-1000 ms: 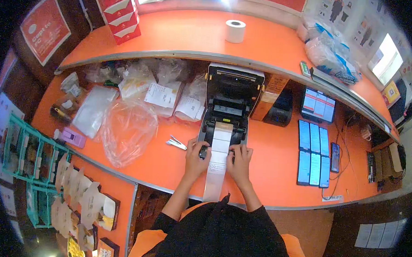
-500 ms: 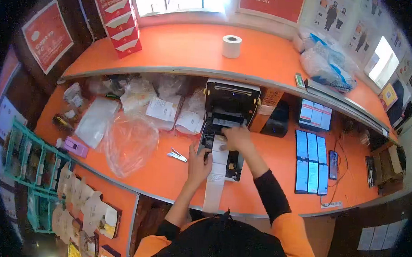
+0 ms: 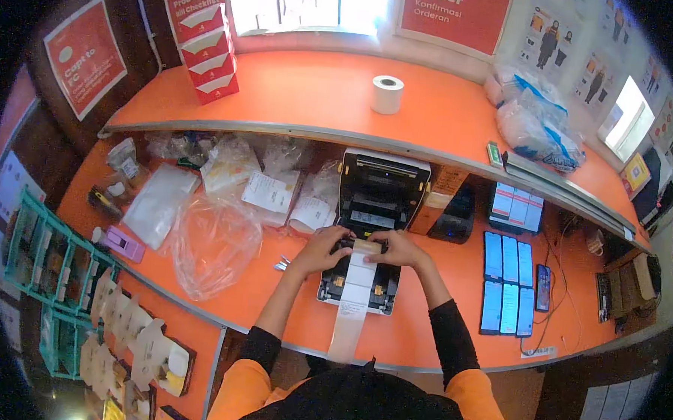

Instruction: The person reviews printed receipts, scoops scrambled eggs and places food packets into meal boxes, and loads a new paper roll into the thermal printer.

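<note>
Lying between both hands — label strip, printer open.

The black label printer is seen lying open on the desk, its lid raised at the rear. A long strip of white labels, partly printed, is laid lengthwise over its front, extended to the near edge.
</note>
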### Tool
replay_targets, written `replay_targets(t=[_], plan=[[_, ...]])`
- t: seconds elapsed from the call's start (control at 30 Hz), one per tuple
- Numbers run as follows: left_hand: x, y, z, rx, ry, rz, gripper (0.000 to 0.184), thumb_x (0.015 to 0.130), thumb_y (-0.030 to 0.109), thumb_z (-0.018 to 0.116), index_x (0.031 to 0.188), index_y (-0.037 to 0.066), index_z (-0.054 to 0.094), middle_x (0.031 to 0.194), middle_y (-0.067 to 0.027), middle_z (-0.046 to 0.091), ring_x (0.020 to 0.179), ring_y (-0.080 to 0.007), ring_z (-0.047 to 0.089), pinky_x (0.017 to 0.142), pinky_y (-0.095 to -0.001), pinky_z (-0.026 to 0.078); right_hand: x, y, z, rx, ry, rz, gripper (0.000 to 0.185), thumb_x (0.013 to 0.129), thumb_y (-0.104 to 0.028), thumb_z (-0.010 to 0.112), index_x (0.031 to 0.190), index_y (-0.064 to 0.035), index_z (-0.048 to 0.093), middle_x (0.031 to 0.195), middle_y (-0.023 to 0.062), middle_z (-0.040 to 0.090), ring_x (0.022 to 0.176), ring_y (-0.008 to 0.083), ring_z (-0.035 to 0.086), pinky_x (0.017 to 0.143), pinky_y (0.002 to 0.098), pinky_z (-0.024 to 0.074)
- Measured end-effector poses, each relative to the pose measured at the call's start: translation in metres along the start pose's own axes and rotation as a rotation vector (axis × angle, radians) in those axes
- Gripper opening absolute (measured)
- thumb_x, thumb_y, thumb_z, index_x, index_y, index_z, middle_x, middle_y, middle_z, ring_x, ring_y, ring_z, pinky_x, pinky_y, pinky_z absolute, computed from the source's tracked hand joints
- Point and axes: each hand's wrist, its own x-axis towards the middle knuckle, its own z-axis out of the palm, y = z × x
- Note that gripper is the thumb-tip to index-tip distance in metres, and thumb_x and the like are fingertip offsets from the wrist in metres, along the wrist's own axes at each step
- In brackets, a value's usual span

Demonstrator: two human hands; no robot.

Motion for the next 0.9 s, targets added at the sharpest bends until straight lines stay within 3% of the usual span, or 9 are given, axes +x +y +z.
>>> replay_targets(t=[0.07, 0.2, 0.5, 0.67, 0.77, 0.9], plan=[[0.004, 0.005, -0.002, 0.162, -0.099, 0.015, 0.03, 0.084, 0.021, 0.059, 0.11, 0.006, 0.054, 0.105, -0.0131, 0.056, 0.109, -0.0323, 0.05, 0.096, -0.0412, 0.036, 0.004, 0.009, 0.001, 0.106, -0.104, -0.007, 0.052, 0.071, -0.04, 0.078, 0.102, 0.0001, 0.068, 0.091, 0.0124, 0.068, 0.084, 0.0209, 0.063, 0.072, 0.0322, 0.0481], [0.003, -0.001, 0.001, 0.09, -0.06, 0.028, 0.029, 0.084, 0.019, 0.06, 0.11, 0.008, 0.054, 0.102, -0.0133, 0.055, 0.106, -0.0341, 0.051, 0.092, -0.0411, 0.038, 0.006, 0.011, 0.002, 0.304, -0.187, -0.003, 0.052, 0.073, -0.034, 0.078, 0.107, 0.0015, 0.064, 0.097, 0.006, 0.065, 0.087, 0.0143, 0.054, 0.075, 0.0288, 0.0444], [-0.004, -0.009, 0.006, -0.178, -0.026, -0.069, 0.03, 0.086, 0.019, 0.061, 0.112, 0.006, 0.053, 0.112, -0.014, 0.055, 0.106, -0.0342, 0.053, 0.091, -0.041, 0.041, 0.007, 0.02, 0.013, 0.406, -0.19, 0.05, 0.04, 0.076, -0.029, 0.077, 0.103, -0.0033, 0.063, 0.09, 0.0026, 0.062, 0.087, 0.0131, 0.052, 0.078, 0.0286, 0.0412], [-0.011, -0.018, 0.021, -0.091, 0.01, -0.05, 0.036, 0.089, 0.023, 0.056, 0.118, 0.003, 0.05, 0.111, -0.0188, 0.054, 0.112, -0.0356, 0.05, 0.097, -0.0399, 0.038, 0.005, 0.019, 0.013, 0.415, -0.161, 0.048, 0.038, 0.077, -0.031, 0.075, 0.099, -0.0023, 0.062, 0.088, 0.0025, 0.061, 0.088, 0.012, 0.052, 0.08, 0.0279, 0.0409], [-0.011, -0.015, 0.019, 0.136, 0.057, 0.035, 0.037, 0.089, 0.024, 0.057, 0.118, 0.003, 0.05, 0.11, -0.0181, 0.054, 0.114, -0.035, 0.049, 0.098, -0.041, 0.037, 0.004, 0.028, 0.018, 0.324, -0.168, 0.05, 0.04, 0.078, -0.031, 0.075, 0.101, -0.0019, 0.062, 0.089, 0.0036, 0.062, 0.088, 0.012, 0.052, 0.079, 0.0278, 0.0416], [-0.012, -0.009, 0.016, 0.148, 0.086, 0.071, 0.04, 0.089, 0.026, 0.059, 0.119, 0.002, 0.05, 0.114, -0.0174, 0.053, 0.116, -0.0344, 0.048, 0.099, -0.0421, 0.037, 0.002, 0.019, 0.012, 0.39, -0.141, 0.054, 0.041, 0.078, -0.032, 0.074, 0.102, -0.0008, 0.062, 0.09, 0.0047, 0.063, 0.087, 0.0128, 0.053, 0.078, 0.0279, 0.0425]])
